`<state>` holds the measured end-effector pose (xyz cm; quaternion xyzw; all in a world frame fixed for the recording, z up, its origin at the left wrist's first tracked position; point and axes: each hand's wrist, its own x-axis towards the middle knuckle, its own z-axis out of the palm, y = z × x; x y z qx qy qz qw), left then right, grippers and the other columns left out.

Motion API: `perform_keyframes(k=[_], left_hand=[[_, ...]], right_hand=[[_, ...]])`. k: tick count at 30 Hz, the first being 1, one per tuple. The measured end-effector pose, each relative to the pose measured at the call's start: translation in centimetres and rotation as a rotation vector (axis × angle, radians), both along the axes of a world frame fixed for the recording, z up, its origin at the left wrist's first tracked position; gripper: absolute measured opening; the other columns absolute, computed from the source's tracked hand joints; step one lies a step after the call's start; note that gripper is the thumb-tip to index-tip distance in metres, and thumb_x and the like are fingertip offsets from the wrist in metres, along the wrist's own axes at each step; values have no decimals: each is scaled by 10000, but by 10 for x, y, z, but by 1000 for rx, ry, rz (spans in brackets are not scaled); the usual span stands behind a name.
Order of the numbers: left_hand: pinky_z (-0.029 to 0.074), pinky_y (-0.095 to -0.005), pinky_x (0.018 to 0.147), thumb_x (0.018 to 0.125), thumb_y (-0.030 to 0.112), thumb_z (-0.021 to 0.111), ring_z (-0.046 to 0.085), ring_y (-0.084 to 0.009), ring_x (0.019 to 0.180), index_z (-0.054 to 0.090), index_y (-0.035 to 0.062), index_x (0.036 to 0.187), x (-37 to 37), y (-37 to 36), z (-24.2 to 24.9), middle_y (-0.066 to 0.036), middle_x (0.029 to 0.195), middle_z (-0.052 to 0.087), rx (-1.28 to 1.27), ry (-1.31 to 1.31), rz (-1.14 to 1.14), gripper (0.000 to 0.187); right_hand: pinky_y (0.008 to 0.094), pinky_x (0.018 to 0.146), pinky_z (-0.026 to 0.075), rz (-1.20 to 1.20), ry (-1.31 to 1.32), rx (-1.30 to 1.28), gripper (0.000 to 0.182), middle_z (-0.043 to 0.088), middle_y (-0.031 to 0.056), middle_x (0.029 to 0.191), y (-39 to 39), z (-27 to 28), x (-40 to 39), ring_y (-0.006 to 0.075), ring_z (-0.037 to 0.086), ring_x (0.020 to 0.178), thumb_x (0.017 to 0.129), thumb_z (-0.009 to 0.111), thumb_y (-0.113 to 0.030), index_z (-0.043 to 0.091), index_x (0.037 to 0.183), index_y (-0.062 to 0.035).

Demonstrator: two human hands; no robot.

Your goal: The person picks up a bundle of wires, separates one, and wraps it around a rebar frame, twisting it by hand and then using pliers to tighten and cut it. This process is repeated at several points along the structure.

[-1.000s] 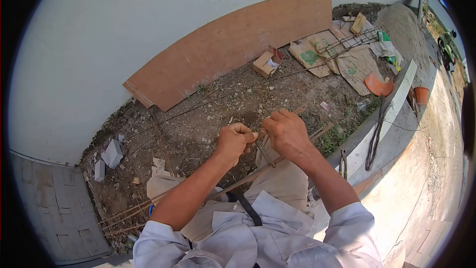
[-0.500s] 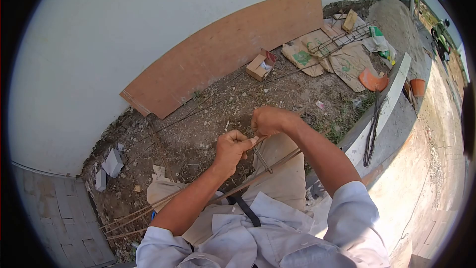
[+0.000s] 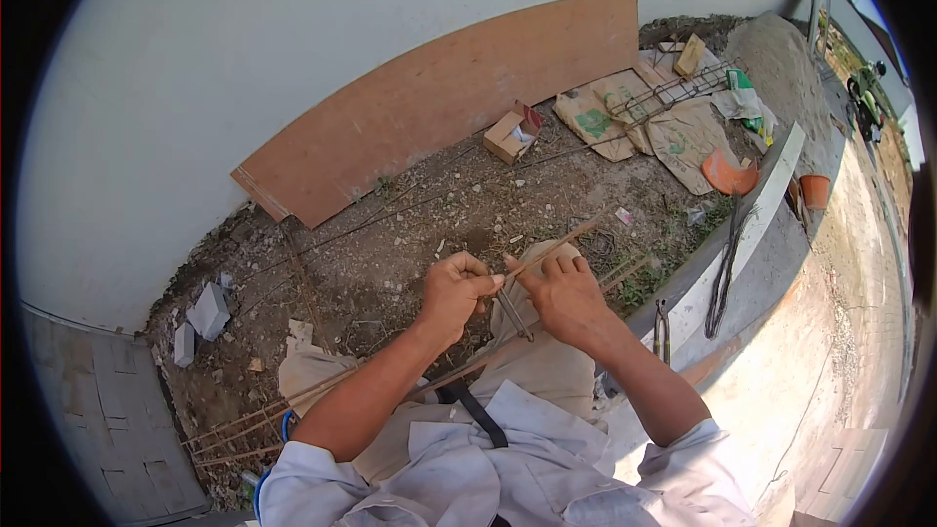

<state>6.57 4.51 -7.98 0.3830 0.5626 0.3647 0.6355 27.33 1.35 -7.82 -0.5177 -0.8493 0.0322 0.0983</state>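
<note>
Long thin rusty bars [image 3: 468,365] run across my lap, joined by a bent metal stirrup [image 3: 511,314]. My left hand [image 3: 455,295] is closed in a pinch at the top end of the stirrup, beside a bar. Just to its right, my right hand [image 3: 561,301] has its fingers spread, the index finger touching the upper bar [image 3: 571,242]. Whether a small wire lies between the fingertips is too small to tell. Pliers [image 3: 662,332] rest on the ledge to the right of my right hand.
A brown board [image 3: 449,88] leans on the white wall. Beyond my hands are an open carton [image 3: 512,132], paper sacks [image 3: 683,141], a rebar cage [image 3: 673,90] and an orange pot [image 3: 814,191]. Dark wires [image 3: 724,278] hang over the ledge [image 3: 752,229]; pale blocks [image 3: 208,311] lie left.
My right hand has turned over and opened from a closed grip, moving slightly down and right. My left hand keeps its pinch. The pliers on the ledge have come into view.
</note>
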Motion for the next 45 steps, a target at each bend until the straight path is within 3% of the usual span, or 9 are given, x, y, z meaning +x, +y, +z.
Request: perform_keyframes(k=[6, 15, 18, 24, 30, 36, 39, 42, 45], left_hand=[[486, -252, 488, 894, 7, 805, 599, -102, 571, 652, 44, 844, 0, -2, -2, -53, 781, 702, 5, 37, -4, 166], [484, -237, 481, 879, 16, 825, 614, -88, 595, 654, 45, 825, -3, -10, -14, -33, 774, 686, 38, 11, -15, 182], [481, -231, 477, 879, 21, 829, 609, -80, 593, 654, 44, 814, 0, -12, -19, -25, 761, 681, 39, 37, -7, 188], [466, -229, 464, 877, 14, 833, 589, -73, 567, 656, 40, 807, 2, -13, -22, -18, 744, 668, 49, 73, -12, 192], [453, -235, 454, 876, 10, 834, 579, -74, 547, 658, 32, 813, 2, -12, -15, -27, 732, 665, 81, 66, 10, 188], [436, -238, 444, 872, 6, 838, 571, -72, 536, 662, 26, 815, 0, -10, -31, -36, 734, 674, 127, 114, -1, 186], [423, -242, 439, 868, 3, 841, 569, -70, 537, 662, 24, 808, 1, -12, -32, -36, 717, 669, 114, 121, -4, 190], [415, -248, 440, 867, 3, 841, 562, -67, 538, 667, 17, 807, 3, -13, -37, -32, 700, 663, 149, 141, -17, 184], [411, -257, 456, 872, 1, 832, 555, -60, 550, 685, 3, 827, 4, -17, -38, -25, 696, 662, 222, 165, -18, 154]], right_hand=[[455, 965, 446, 138, 133, -193, 301, 732, 194, 1048, 16, 1, -4, 328, 662, 1144, 929, 598, -157, 793, 1152, -107], [429, 943, 434, 199, -169, 33, 196, 686, 157, 989, -6, 26, -21, 301, 621, 1035, 870, 613, -154, 760, 948, -51], [430, 936, 438, 185, -46, 17, 190, 651, 141, 973, -7, 18, -19, 300, 596, 1022, 862, 611, -159, 742, 904, -29], [474, 1000, 441, 49, 71, -30, 217, 652, 163, 1006, -19, 4, -17, 340, 598, 1084, 824, 666, -143, 710, 1008, -36], [482, 1052, 442, 65, 46, 151, 236, 670, 182, 1028, -18, 10, -17, 345, 614, 1097, 822, 695, -156, 686, 1027, -39], [471, 923, 530, 129, -66, -219, 232, 716, 134, 844, -13, 20, -10, 321, 704, 917, 833, 681, -150, 709, 1047, -64], [449, 788, 558, 125, -79, -246, 138, 696, 109, 826, -13, 28, -10, 294, 700, 802, 832, 691, -131, 728, 948, -67], [427, 817, 526, 271, -110, -238, 146, 724, 133, 834, -4, 38, -7, 298, 700, 849, 826, 662, -140, 751, 885, -41], [402, 831, 503, 415, -159, -62, 141, 710, 112, 845, 6, 63, -8, 278, 684, 882, 817, 664, -153, 761, 824, -51]])
